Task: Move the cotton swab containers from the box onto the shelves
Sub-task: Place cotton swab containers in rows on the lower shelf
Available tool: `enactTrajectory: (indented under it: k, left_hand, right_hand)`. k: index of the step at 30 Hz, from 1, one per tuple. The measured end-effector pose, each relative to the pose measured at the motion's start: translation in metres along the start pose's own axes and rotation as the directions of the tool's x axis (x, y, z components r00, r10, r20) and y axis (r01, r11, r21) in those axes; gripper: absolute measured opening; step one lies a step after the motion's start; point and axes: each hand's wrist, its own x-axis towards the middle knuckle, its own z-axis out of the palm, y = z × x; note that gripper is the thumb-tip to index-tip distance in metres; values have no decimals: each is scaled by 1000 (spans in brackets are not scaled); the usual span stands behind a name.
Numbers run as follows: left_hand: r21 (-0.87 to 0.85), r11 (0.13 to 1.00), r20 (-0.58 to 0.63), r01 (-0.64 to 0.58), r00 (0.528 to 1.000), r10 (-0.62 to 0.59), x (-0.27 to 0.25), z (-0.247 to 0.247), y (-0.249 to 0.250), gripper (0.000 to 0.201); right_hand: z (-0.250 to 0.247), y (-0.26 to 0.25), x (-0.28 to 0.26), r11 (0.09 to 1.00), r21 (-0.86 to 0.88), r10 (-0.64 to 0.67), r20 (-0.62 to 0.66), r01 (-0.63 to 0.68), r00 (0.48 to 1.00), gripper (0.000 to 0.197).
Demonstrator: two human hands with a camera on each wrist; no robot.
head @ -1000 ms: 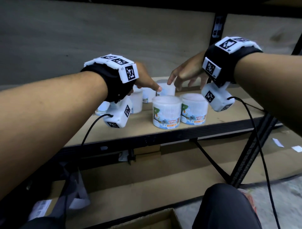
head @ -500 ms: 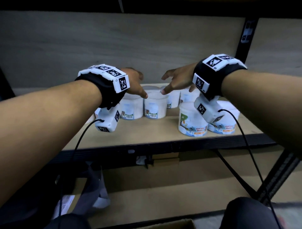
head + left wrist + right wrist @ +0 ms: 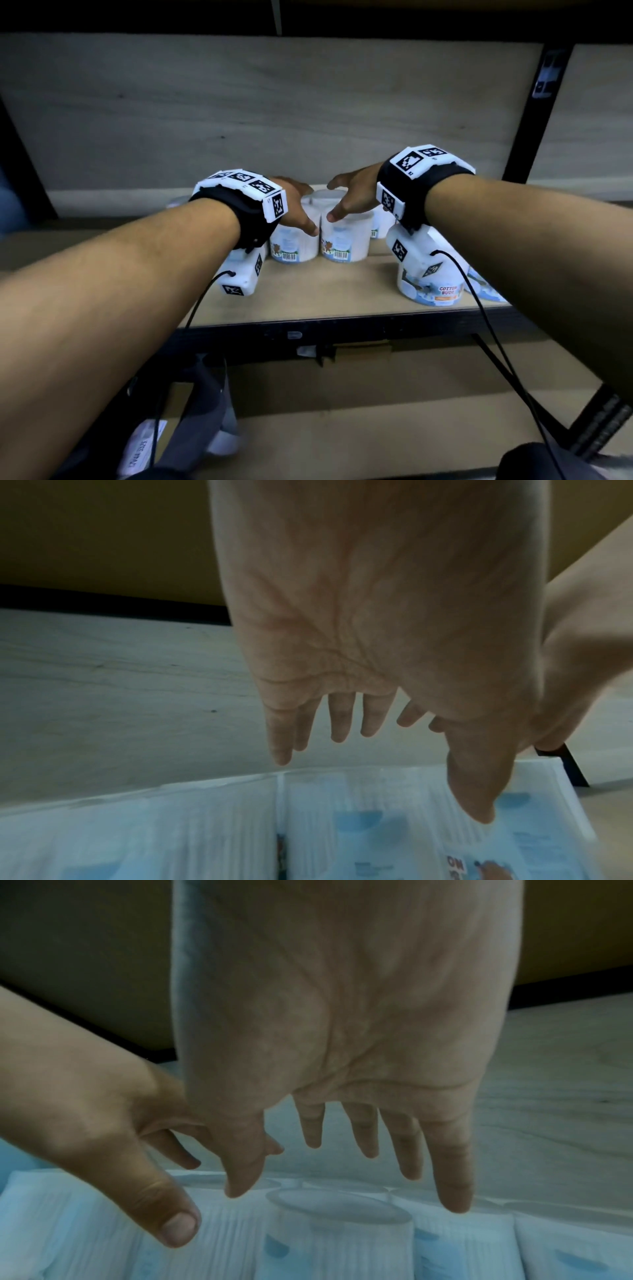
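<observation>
Hands spread, your left hand (image 3: 294, 209) and right hand (image 3: 352, 195) hover over white plastic cotton swab tubs (image 3: 346, 240) on the wooden shelf (image 3: 325, 291), gripping nothing.

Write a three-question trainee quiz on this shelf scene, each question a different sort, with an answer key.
1. True or false: the left hand grips a cotton swab container and lifts it off the shelf.
2. Multiple choice: where do the containers with barcodes facing the camera stand? A) at the shelf's front edge B) toward the back, under both hands C) on the floor
3. Fill in: the front right container reads "COTTON ____".

Key:
1. False. Both the left hand and the right hand have straight, spread fingers over the containers, and those stand on the shelf.
2. B
3. BUDS
</observation>
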Motion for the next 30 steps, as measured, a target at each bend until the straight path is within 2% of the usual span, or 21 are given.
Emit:
enactTrajectory:
  k: [5, 10, 15, 24, 30]
  left_hand:
    - [22, 1000, 21, 14, 1000, -14, 4, 2, -2, 93]
    - [41, 999, 15, -27, 1000, 26, 8, 5, -4, 81]
    - [41, 997, 7, -63, 998, 63, 11, 6, -2, 80]
    - [9, 999, 3, -38, 999, 38, 18, 4, -1, 81]
    - [-2, 999, -24, -38, 999, 38, 15, 7, -2, 79]
  right_hand:
    - [2, -6, 8, 1000, -20, -22, 39, 22, 999, 72]
    - [5, -10, 12, 994, -94, -43, 58, 48, 997, 66]
    - [6, -11, 15, 986, -161, -36, 85, 50, 996, 57]
    - [7, -11, 21, 983, -170, -45, 104, 63, 994, 55]
    - [10, -14, 25, 980, -193, -31, 64, 43, 997, 58]
